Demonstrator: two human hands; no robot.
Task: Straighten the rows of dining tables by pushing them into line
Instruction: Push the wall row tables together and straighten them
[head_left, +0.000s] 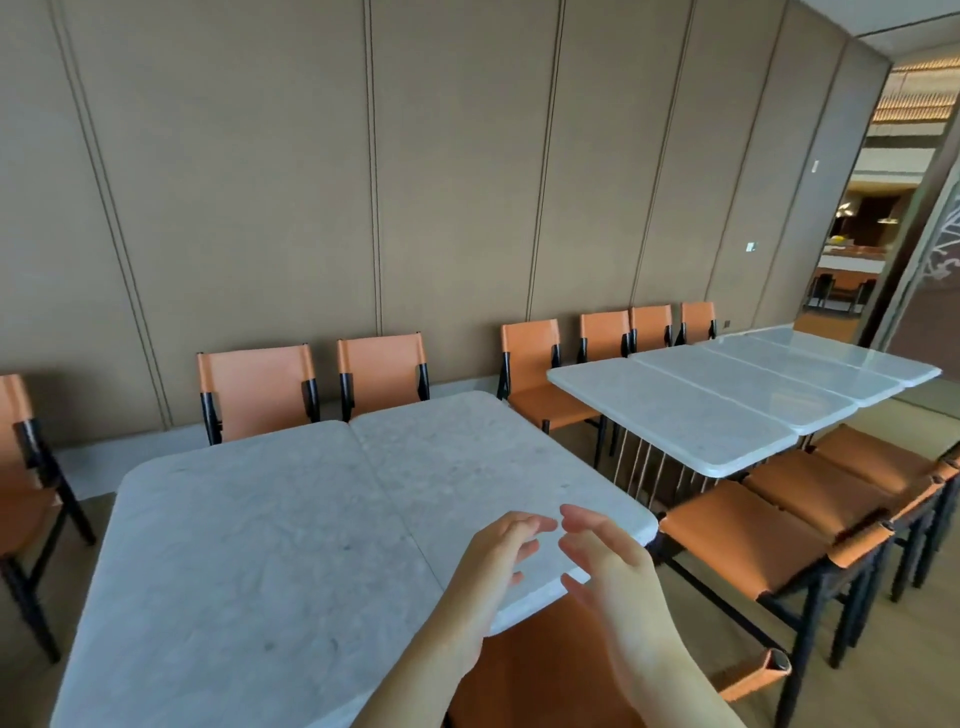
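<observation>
Both hands were raised above the near right corner of the closest tabletop (457, 467). The left hand (493, 566) and right hand (608, 566) had relaxed, nearly straight fingers, fingertips close together, and gripped nothing; contact with the marble could not be confirmed. This table stood flush against a second table (234, 545) on its left. A separate row of tables (727, 395) stood well apart to the right, flanked by orange chairs (753, 540).
</observation>
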